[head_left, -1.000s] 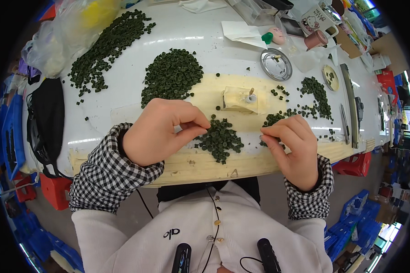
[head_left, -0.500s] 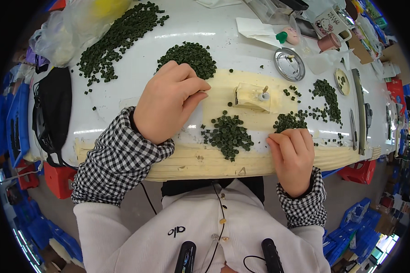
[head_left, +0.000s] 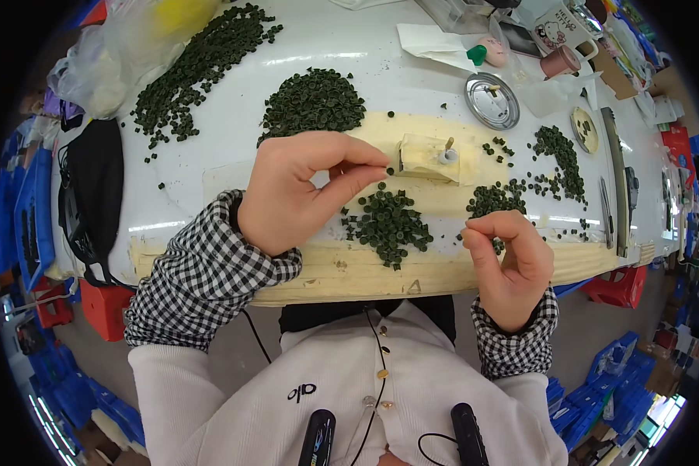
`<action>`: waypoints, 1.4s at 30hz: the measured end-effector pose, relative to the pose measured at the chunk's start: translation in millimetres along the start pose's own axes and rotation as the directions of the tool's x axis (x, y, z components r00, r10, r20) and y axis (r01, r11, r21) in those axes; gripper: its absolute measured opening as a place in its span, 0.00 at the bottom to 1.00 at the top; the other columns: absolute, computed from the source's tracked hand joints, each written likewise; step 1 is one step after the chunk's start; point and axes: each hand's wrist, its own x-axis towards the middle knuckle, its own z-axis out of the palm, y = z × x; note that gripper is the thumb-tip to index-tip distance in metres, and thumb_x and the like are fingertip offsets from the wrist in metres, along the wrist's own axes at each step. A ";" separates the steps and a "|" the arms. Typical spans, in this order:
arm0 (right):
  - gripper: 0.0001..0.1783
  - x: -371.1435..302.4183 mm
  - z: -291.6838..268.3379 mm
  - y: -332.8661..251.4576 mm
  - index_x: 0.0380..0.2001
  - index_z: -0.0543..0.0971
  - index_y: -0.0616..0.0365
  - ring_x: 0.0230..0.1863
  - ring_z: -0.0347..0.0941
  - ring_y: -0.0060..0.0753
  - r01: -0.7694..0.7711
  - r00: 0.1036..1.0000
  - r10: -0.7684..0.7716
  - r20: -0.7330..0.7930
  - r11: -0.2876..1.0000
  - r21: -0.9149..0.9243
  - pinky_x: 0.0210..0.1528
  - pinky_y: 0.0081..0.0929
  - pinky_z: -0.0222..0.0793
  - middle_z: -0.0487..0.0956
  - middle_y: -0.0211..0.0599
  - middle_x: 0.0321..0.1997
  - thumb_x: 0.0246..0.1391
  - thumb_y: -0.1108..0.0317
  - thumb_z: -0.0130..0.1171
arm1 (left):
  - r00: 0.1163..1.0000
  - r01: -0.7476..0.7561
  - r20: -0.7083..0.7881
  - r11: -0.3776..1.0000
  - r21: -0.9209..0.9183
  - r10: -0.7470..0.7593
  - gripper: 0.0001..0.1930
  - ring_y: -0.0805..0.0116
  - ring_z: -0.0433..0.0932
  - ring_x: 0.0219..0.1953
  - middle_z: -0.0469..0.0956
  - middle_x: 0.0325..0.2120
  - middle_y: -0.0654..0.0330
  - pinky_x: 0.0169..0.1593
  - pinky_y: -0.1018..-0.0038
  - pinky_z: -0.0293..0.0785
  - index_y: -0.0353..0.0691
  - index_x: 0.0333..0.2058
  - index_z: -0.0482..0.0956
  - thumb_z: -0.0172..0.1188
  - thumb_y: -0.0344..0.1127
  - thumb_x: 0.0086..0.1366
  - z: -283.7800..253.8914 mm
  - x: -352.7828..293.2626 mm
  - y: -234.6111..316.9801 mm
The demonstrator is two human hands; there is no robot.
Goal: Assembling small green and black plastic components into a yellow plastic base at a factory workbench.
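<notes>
My left hand point(head_left: 295, 186) is raised over the cream tape patch, its thumb and forefinger pinched together. Any piece between those fingertips is too small to make out. Just beyond them sits a single dark green cap-like piece point(head_left: 390, 172), beside a tape-wrapped block point(head_left: 419, 159) bearing a small white cylinder point(head_left: 447, 157) and a thin brass-coloured pin. My right hand point(head_left: 516, 268) also holds a thumb-and-forefinger pinch, its contents hidden, close to a small pile of green pieces point(head_left: 493, 200). Between the hands lies another loose pile of these pieces point(head_left: 390, 225).
Larger green piles point(head_left: 311, 105) spread toward the back left point(head_left: 202, 74), with more point(head_left: 563, 159) at right. A round metal lid point(head_left: 492, 101), a small dish point(head_left: 584, 130), tweezers point(head_left: 606, 210) and a long metal bar point(head_left: 615, 179) lie rightward. A black face mask point(head_left: 93, 194) rests at left.
My left hand has moved right toward the taped block, its fingertips now by the single green piece. My right hand has turned, and its thumb-and-forefinger pinch shows more plainly. The view shifted slightly.
</notes>
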 end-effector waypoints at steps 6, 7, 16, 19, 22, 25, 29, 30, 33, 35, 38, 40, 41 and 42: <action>0.09 14.7 15.5 -9.7 0.39 0.78 0.68 0.43 0.79 0.27 -0.262 0.964 0.204 0.169 0.819 0.510 0.48 0.22 0.75 0.81 0.39 0.36 0.52 0.82 0.60 | 0.928 0.373 0.249 0.673 -0.638 -0.278 0.10 0.73 0.81 0.34 0.82 0.35 0.53 0.40 0.78 0.79 0.31 0.43 0.78 0.59 0.25 0.63 2.6 -6.8 3.3; 0.09 16.3 17.4 -10.8 0.39 0.78 0.69 0.43 0.79 0.28 -0.275 0.961 0.210 0.181 0.808 0.521 0.48 0.22 0.75 0.81 0.39 0.37 0.52 0.82 0.60 | 0.917 0.399 0.269 0.648 -0.649 -0.295 0.09 0.72 0.81 0.35 0.82 0.35 0.52 0.41 0.78 0.79 0.31 0.43 0.78 0.59 0.25 0.63 2.8 -7.3 4.0; 0.09 23.2 33.3 -7.1 0.39 0.78 0.68 0.42 0.77 0.24 -0.272 0.961 0.179 0.208 0.735 0.621 0.48 0.22 0.73 0.80 0.38 0.39 0.52 0.81 0.61 | 0.923 0.384 0.255 0.659 -0.646 -0.288 0.08 0.72 0.81 0.35 0.82 0.35 0.52 0.41 0.77 0.80 0.30 0.41 0.77 0.58 0.22 0.63 5.0 -12.3 7.7; 0.08 23.4 36.0 -6.5 0.38 0.78 0.67 0.42 0.77 0.23 -0.305 0.952 0.205 0.226 0.677 0.670 0.49 0.22 0.73 0.79 0.37 0.39 0.52 0.81 0.61 | 0.929 0.370 0.247 0.646 -0.668 -0.276 0.08 0.72 0.81 0.35 0.82 0.34 0.53 0.41 0.77 0.80 0.30 0.42 0.77 0.57 0.21 0.63 6.2 -12.6 8.1; 0.08 22.5 37.7 -4.0 0.37 0.77 0.67 0.41 0.76 0.23 -0.299 0.954 0.193 0.230 0.693 0.657 0.49 0.21 0.73 0.79 0.36 0.38 0.53 0.81 0.61 | 0.920 0.392 0.267 0.629 -0.672 -0.287 0.08 0.72 0.81 0.34 0.81 0.34 0.53 0.41 0.77 0.80 0.30 0.41 0.77 0.58 0.21 0.62 5.9 -14.7 9.3; 0.08 22.0 39.8 -3.5 0.37 0.78 0.67 0.41 0.76 0.23 -0.239 0.970 0.150 0.191 0.731 0.639 0.48 0.21 0.73 0.79 0.37 0.39 0.52 0.81 0.61 | 0.908 0.417 0.273 0.621 -0.664 -0.317 0.08 0.72 0.81 0.34 0.81 0.33 0.53 0.40 0.77 0.80 0.30 0.40 0.78 0.58 0.21 0.62 5.9 -15.7 11.1; 0.07 21.2 43.2 -6.4 0.36 0.78 0.67 0.41 0.76 0.24 -0.184 0.983 0.130 0.133 0.787 0.589 0.46 0.21 0.74 0.79 0.37 0.39 0.52 0.82 0.61 | 0.908 0.411 0.244 0.608 -0.680 -0.340 0.07 0.71 0.82 0.33 0.81 0.32 0.53 0.40 0.77 0.81 0.29 0.39 0.78 0.59 0.21 0.62 7.2 -15.2 13.2; 0.07 21.4 43.4 -6.6 0.36 0.79 0.67 0.41 0.76 0.24 -0.176 0.984 0.125 0.128 0.805 0.567 0.46 0.21 0.74 0.79 0.37 0.39 0.51 0.82 0.60 | 0.912 0.400 0.235 0.610 -0.684 -0.335 0.07 0.71 0.82 0.33 0.82 0.32 0.53 0.40 0.77 0.81 0.29 0.39 0.78 0.59 0.21 0.62 7.7 -15.7 12.8; 0.08 21.5 43.6 -7.5 0.36 0.79 0.67 0.41 0.77 0.24 -0.151 0.988 0.113 0.106 0.843 0.515 0.46 0.21 0.74 0.79 0.38 0.39 0.50 0.83 0.60 | 0.922 0.379 0.216 0.624 -0.683 -0.323 0.07 0.71 0.82 0.34 0.82 0.32 0.53 0.40 0.77 0.81 0.29 0.39 0.78 0.59 0.20 0.62 8.2 -16.2 12.3; 0.08 20.4 44.6 -7.5 0.36 0.79 0.67 0.40 0.77 0.24 -0.138 0.990 0.108 0.088 0.853 0.503 0.46 0.21 0.74 0.78 0.38 0.38 0.50 0.83 0.60 | 0.923 0.377 0.210 0.645 -0.665 -0.323 0.07 0.71 0.82 0.34 0.81 0.32 0.52 0.41 0.77 0.80 0.29 0.39 0.78 0.59 0.20 0.61 7.8 -16.7 13.4; 0.08 20.0 45.0 -6.7 0.36 0.79 0.67 0.40 0.77 0.25 -0.107 0.994 0.084 0.070 0.877 0.468 0.45 0.21 0.74 0.78 0.37 0.38 0.50 0.82 0.61 | 0.943 0.316 0.155 0.656 -0.686 -0.293 0.08 0.71 0.82 0.35 0.81 0.33 0.52 0.41 0.77 0.80 0.28 0.39 0.79 0.58 0.18 0.61 10.2 -19.9 11.8; 0.08 21.4 46.7 -7.2 0.35 0.79 0.67 0.39 0.77 0.25 -0.059 0.998 0.048 0.035 0.891 0.451 0.43 0.21 0.75 0.78 0.38 0.37 0.50 0.82 0.61 | 0.955 0.280 0.119 0.696 -0.661 -0.271 0.08 0.70 0.81 0.35 0.81 0.34 0.52 0.42 0.77 0.79 0.28 0.39 0.79 0.58 0.18 0.60 11.5 -21.0 12.2; 0.07 22.1 47.2 -7.5 0.35 0.79 0.67 0.39 0.77 0.25 -0.034 0.999 0.030 0.018 0.897 0.440 0.42 0.21 0.75 0.78 0.38 0.37 0.50 0.82 0.61 | 0.961 0.261 0.102 0.715 -0.648 -0.259 0.09 0.70 0.81 0.36 0.81 0.34 0.52 0.42 0.78 0.79 0.28 0.39 0.79 0.58 0.17 0.60 12.0 -21.2 12.2; 0.07 22.4 47.1 -7.4 0.35 0.79 0.67 0.38 0.77 0.25 -0.026 1.000 0.023 0.012 0.910 0.414 0.42 0.21 0.75 0.78 0.38 0.37 0.49 0.82 0.61 | 0.968 0.237 0.088 0.738 -0.632 -0.236 0.09 0.70 0.81 0.36 0.81 0.34 0.52 0.42 0.78 0.79 0.28 0.40 0.79 0.58 0.17 0.60 12.3 -21.1 11.3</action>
